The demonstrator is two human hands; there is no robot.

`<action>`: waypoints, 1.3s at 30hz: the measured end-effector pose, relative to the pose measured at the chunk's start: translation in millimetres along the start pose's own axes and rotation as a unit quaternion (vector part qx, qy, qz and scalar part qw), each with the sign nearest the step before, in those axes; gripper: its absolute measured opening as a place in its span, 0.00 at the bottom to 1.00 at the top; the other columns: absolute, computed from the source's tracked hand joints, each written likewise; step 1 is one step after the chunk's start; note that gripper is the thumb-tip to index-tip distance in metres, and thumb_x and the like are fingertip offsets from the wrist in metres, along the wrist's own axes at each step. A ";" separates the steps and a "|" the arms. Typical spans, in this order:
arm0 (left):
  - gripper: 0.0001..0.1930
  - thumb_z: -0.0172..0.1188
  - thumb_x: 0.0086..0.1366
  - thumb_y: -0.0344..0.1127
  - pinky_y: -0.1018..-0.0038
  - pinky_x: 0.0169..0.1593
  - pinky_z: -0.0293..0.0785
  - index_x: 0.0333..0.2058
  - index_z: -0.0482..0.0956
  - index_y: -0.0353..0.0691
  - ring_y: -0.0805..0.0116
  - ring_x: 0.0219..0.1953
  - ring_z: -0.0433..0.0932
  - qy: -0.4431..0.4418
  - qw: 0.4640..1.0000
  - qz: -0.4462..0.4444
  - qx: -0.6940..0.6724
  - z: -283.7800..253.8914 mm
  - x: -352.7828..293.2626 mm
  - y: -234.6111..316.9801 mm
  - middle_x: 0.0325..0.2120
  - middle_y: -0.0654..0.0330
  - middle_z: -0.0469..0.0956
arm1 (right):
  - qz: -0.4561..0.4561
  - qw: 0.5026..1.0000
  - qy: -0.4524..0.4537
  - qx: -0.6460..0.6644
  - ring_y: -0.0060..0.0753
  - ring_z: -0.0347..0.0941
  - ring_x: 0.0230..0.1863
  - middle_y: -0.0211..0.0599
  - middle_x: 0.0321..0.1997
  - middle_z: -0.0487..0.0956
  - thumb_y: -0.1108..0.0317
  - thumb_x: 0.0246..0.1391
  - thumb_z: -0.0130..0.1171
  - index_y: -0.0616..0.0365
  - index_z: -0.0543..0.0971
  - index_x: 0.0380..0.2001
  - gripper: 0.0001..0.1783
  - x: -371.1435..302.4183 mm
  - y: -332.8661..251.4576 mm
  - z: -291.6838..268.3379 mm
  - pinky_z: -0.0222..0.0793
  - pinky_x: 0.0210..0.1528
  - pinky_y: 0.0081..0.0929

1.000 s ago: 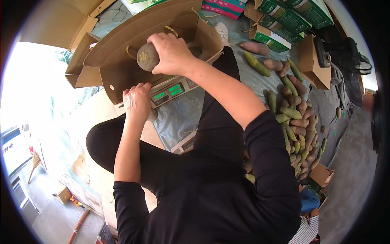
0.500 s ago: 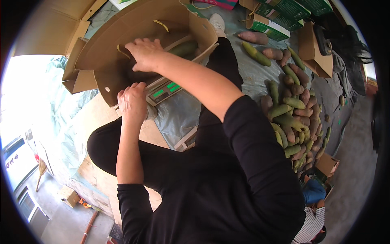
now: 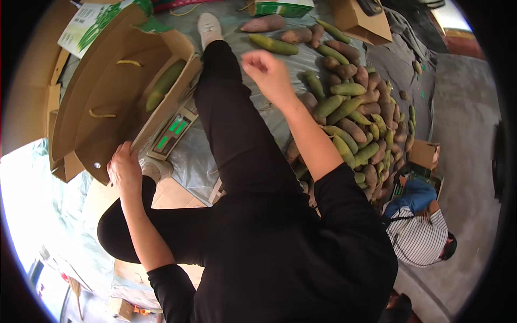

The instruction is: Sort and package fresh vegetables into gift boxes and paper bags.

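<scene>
Along its near edge, my left hand [image 3: 125, 167] grips an open cardboard box [image 3: 81, 116] with yellow rope loops. Inside the box lies one long green vegetable [image 3: 165, 85] like a green radish. Beneath the box's right side is a scale with a lit green display [image 3: 173, 132]. My right hand [image 3: 266, 75] is in the air above the plastic sheet, between my leg and a pile of vegetables [image 3: 355, 118]. Its fingers are curled in, with nothing visible in them. The pile mixes green and reddish-brown long roots.
At the pile's far end lie a loose green root [image 3: 273, 44] and a reddish one [image 3: 262, 23]. Cardboard boxes [image 3: 358, 21] stand beyond. A person in a striped shirt [image 3: 417, 237] is at the lower right. My outstretched leg [image 3: 231, 97] lies between box and pile.
My right hand has left the inside of the box and swung right toward the pile. The left hand keeps to the box edge. The view has turned to the right.
</scene>
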State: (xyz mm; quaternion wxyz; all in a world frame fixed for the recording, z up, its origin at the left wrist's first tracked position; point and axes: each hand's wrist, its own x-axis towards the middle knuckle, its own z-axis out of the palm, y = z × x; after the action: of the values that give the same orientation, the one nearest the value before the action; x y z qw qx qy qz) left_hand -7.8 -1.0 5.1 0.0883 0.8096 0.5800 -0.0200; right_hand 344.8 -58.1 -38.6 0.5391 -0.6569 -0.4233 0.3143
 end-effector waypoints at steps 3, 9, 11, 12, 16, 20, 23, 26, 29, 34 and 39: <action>0.09 0.56 0.56 0.30 0.60 0.44 0.68 0.37 0.76 0.39 0.53 0.40 0.75 -0.010 1.000 -0.003 -0.023 -2.1 0.0 5.6 0.33 0.54 0.77 | 0.095 0.985 0.020 -0.143 0.32 0.77 0.35 0.39 0.33 0.80 0.71 0.47 0.59 0.59 0.78 0.37 0.11 -51.7 83.2 -39.2 0.71 0.38 0.27; 0.08 0.55 0.56 0.29 0.60 0.42 0.69 0.36 0.75 0.37 0.51 0.38 0.75 0.005 0.999 0.014 -0.032 1.8 -0.7 6.4 0.32 0.52 0.77 | 0.144 0.893 -0.010 -0.427 0.45 0.73 0.42 0.37 0.38 0.77 0.68 0.42 0.61 0.50 0.78 0.35 0.13 -132.1 148.3 -106.4 0.69 0.43 0.40; 0.07 0.55 0.56 0.29 0.61 0.41 0.69 0.35 0.74 0.37 0.51 0.38 0.75 0.002 1.000 0.007 -0.021 -1.2 -1.6 5.5 0.32 0.52 0.77 | 0.150 0.848 -0.006 -0.508 0.44 0.72 0.45 0.37 0.41 0.77 0.67 0.41 0.62 0.48 0.78 0.35 0.14 -134.4 146.1 -127.0 0.69 0.44 0.41; 0.07 0.55 0.56 0.29 0.61 0.41 0.69 0.35 0.74 0.37 0.51 0.38 0.75 0.002 1.000 0.006 -0.020 -0.6 -1.3 4.1 0.32 0.52 0.77 | 0.173 0.829 0.002 -0.532 0.44 0.71 0.46 0.37 0.42 0.76 0.66 0.40 0.63 0.48 0.78 0.36 0.15 -132.1 145.1 -138.7 0.69 0.44 0.41; 0.07 0.55 0.56 0.29 0.62 0.41 0.70 0.34 0.74 0.37 0.50 0.37 0.75 0.017 0.999 0.024 -0.029 2.6 2.0 6.3 0.32 0.52 0.77 | 0.330 0.776 0.095 -0.529 0.42 0.70 0.50 0.35 0.46 0.75 0.60 0.42 0.63 0.46 0.76 0.41 0.19 -136.2 175.2 -198.7 0.68 0.48 0.42; 0.08 0.55 0.56 0.29 0.61 0.40 0.70 0.35 0.74 0.36 0.50 0.36 0.76 0.006 0.999 0.013 -0.030 3.0 -2.1 -2.1 0.32 0.52 0.77 | 0.405 0.619 -0.093 -0.666 0.39 0.69 0.53 0.33 0.50 0.73 0.58 0.47 0.60 0.44 0.75 0.46 0.20 -128.5 130.0 -183.1 0.65 0.53 0.42; 0.08 0.55 0.56 0.29 0.61 0.40 0.70 0.36 0.75 0.37 0.50 0.36 0.76 0.006 1.000 -0.003 -0.029 7.7 2.4 -3.0 0.33 0.52 0.77 | 0.360 0.592 -0.129 -0.709 0.42 0.74 0.49 0.42 0.47 0.76 0.61 0.48 0.60 0.53 0.75 0.47 0.21 -150.9 141.4 -208.0 0.69 0.50 0.40; 0.08 0.55 0.56 0.29 0.61 0.41 0.70 0.36 0.74 0.37 0.50 0.37 0.76 0.004 0.999 0.002 -0.034 2.9 3.7 1.7 0.33 0.52 0.77 | 0.454 0.578 -0.125 -0.666 0.42 0.74 0.50 0.39 0.47 0.78 0.68 0.55 0.47 0.53 0.79 0.41 0.13 -163.0 147.1 -228.2 0.71 0.47 0.38; 0.08 0.55 0.56 0.30 0.61 0.41 0.70 0.36 0.74 0.37 0.50 0.37 0.76 -0.007 0.999 0.007 -0.032 4.4 0.5 -0.3 0.33 0.52 0.77 | 0.436 0.588 -0.136 -0.667 0.44 0.77 0.44 0.42 0.40 0.80 0.71 0.53 0.49 0.57 0.79 0.38 0.11 -173.2 146.3 -234.0 0.73 0.44 0.37; 0.08 0.54 0.57 0.30 0.61 0.41 0.70 0.36 0.74 0.37 0.51 0.38 0.76 0.003 0.999 0.018 -0.033 4.0 2.1 5.0 0.33 0.52 0.77 | 0.399 0.605 -0.144 -0.674 0.45 0.76 0.45 0.42 0.42 0.79 0.68 0.53 0.50 0.55 0.80 0.38 0.12 -186.4 158.9 -256.3 0.73 0.45 0.38; 0.09 0.55 0.57 0.30 0.61 0.43 0.69 0.37 0.75 0.38 0.53 0.39 0.76 -0.018 0.999 -0.002 -0.026 0.4 0.9 3.4 0.34 0.53 0.77 | 0.328 0.672 -0.081 -0.659 0.47 0.77 0.42 0.37 0.42 0.80 0.66 0.51 0.52 0.45 0.82 0.34 0.10 -199.4 159.7 -251.4 0.72 0.45 0.43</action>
State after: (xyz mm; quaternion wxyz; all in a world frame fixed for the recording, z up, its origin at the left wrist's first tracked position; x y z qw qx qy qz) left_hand -4.3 -1.2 5.0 0.1201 0.8051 0.5806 -0.0195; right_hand 509.4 -357.3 -147.3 -0.2074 -0.9102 -0.3195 0.1625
